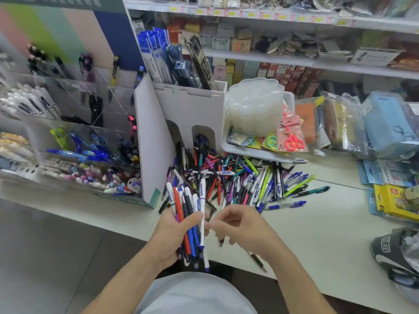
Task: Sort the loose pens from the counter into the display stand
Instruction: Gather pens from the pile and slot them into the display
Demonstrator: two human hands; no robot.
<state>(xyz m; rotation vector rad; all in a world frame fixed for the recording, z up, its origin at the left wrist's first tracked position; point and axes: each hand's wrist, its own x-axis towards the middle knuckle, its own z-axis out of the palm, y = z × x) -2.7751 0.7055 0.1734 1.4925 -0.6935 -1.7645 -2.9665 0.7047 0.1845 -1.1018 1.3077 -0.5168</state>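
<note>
Two hands (left hand (172, 232), right hand (240, 227)), one display stand (156, 137), one scissors pack (292, 137), and too many loose pens (238, 177) to count.

One head-worn camera looks forward and down, close over the hands (204, 232). Farther off it faces the counter (317, 234) and shelves (294, 60).

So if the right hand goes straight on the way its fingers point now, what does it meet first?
Most likely the bundle of pens that the left hand grips: the right hand points left at it, its fingers about touching a white pen there. Depth is uncertain.
</note>
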